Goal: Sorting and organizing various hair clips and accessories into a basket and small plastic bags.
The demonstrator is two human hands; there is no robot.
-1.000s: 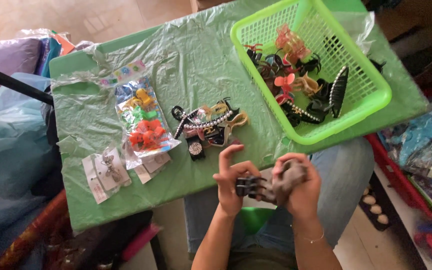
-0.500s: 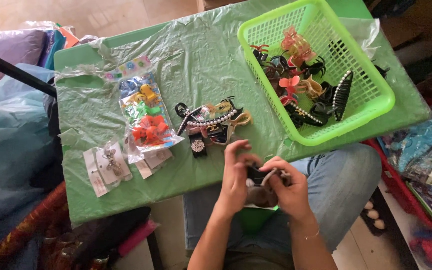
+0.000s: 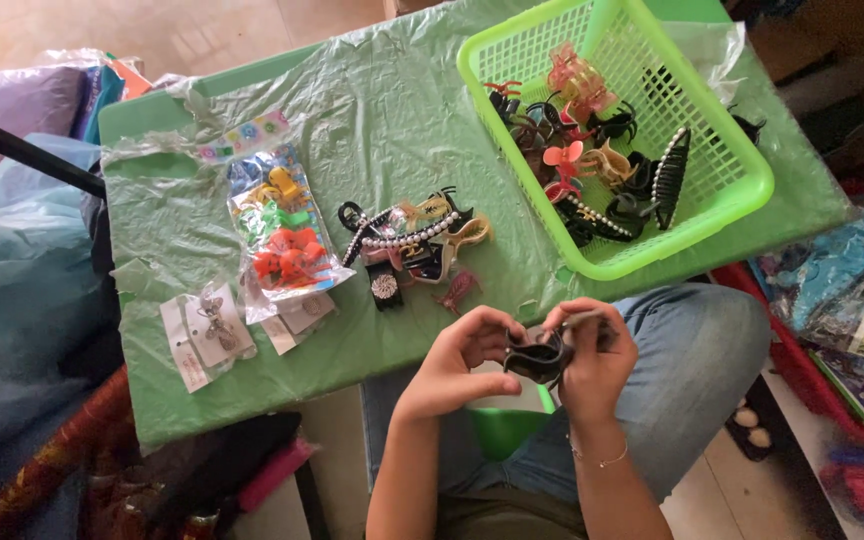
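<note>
- Carded hair ornaments, in clear sleeves, are lying near the table's front left corner.
- A clear packet of small coloured clips (yellow, green and orange ones showing) is lying just beside the cards, further in from the front edge.
- The table, draped in crinkled green plastic sheeting, is carrying all loose goods.
- A pile of hair clips, with a pearl-trimmed piece across it, is sitting near the middle of the front edge; a small pinkish clip is lying just beside it, closer to the edge.
- The left hand is curling its fingers around the near end of a dark claw clip, thumb pressing on its side.
- The dark claw clip is being held in front of the table's front edge, above the person's lap, between both hands.
- The right hand is grasping the clip's other end, fingers folding over its top.
- A lime-green mesh basket is resting at the table's right end, holding assorted claw clips in black, pink and amber.
</note>
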